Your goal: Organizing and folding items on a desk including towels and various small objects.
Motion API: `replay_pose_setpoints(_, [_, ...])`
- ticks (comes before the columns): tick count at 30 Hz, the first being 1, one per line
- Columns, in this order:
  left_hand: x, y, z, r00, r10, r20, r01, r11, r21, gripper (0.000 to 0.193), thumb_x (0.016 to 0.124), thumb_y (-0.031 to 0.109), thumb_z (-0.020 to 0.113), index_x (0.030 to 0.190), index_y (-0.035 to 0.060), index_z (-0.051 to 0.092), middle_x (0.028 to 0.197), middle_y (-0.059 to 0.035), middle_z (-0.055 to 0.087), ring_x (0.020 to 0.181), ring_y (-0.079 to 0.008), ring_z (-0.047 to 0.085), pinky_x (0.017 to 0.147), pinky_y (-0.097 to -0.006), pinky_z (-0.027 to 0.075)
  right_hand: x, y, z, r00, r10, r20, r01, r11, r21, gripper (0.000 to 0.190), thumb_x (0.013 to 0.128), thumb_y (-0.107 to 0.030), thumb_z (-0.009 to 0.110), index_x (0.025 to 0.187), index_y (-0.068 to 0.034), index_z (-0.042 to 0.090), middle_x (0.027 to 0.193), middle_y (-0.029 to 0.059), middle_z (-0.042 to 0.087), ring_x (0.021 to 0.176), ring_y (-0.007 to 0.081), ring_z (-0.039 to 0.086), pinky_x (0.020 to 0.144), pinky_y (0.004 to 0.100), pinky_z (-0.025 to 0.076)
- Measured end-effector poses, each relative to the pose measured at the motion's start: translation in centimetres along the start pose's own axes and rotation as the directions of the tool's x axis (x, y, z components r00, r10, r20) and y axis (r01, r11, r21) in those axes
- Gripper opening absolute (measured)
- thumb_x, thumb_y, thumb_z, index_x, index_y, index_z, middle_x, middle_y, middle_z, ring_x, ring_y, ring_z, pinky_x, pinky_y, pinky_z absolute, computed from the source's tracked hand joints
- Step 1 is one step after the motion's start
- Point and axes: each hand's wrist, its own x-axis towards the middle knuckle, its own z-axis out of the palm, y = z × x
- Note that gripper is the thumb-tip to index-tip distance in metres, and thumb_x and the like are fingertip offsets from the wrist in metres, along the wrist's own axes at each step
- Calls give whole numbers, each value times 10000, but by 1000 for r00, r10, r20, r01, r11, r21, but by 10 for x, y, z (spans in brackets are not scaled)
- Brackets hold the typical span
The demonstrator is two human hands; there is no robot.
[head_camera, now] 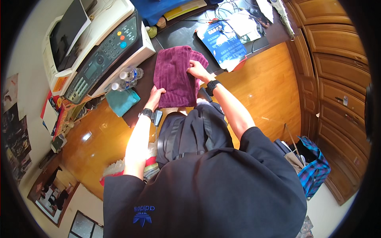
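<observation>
A folded purple ribbed cloth, like a towel (174, 76), lies at the near edge of a dark desk (148, 62). My left hand (155, 97) grips its lower left edge, thumb on top and the other fingers hidden underneath. At its right side my right hand (197, 70) pinches a fold, where a second layer shows behind the top one. A folded teal cloth (122, 101) rests on the desk to the left of my left hand, beside two clear plastic bottles with white caps (128, 74).
A large white printer (110, 53) stands on the left. A blue printed bag (221, 44), cables and papers (244, 25) lie at the back right. A wooden drawer cabinet (339, 59) lines the right side. A plaid bag (314, 169) sits on the floor.
</observation>
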Motion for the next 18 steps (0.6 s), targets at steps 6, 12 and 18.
replay_pose_setpoints(6, [-6, 9, -13, 986, -35, 162, 62, 985, -164, 510, 768, 59, 594, 1270, 5, 524, 1120, -73, 634, 998, -201, 611, 951, -337, 469, -33, 4, -8, 998, 11, 64, -51, 745, 665, 437, 879, -114, 506, 1313, -101, 552, 1183, 22, 635, 1012, 125, 569, 869, 289, 434])
replay_pose_setpoints(12, [-9, 28, 10, 970, 55, 239, -98, 980, 173, 581, 808, 164, 661, 1343, -4, 511, 1193, -95, 631, 1097, -196, 604, 996, -337, 440, -87, -9, -13, 994, 110, -16, -63, 678, 733, 597, 909, -464, 614, 1376, -104, 523, 1223, 23, 641, 997, 169, 604, 829, 335, 471])
replay_pose_setpoints(18, [25, 16, 50, 983, 180, 42, -126, 490, 863, 778, 768, 247, 718, 1420, -26, 394, 1362, -235, 495, 1253, -353, 505, 1066, -404, 403, -47, 61, 1, 796, 240, -556, -281, 960, 12, 407, 814, -259, 683, 1120, 6, 640, 975, 166, 694, 863, 284, 681, 813, 372, 540])
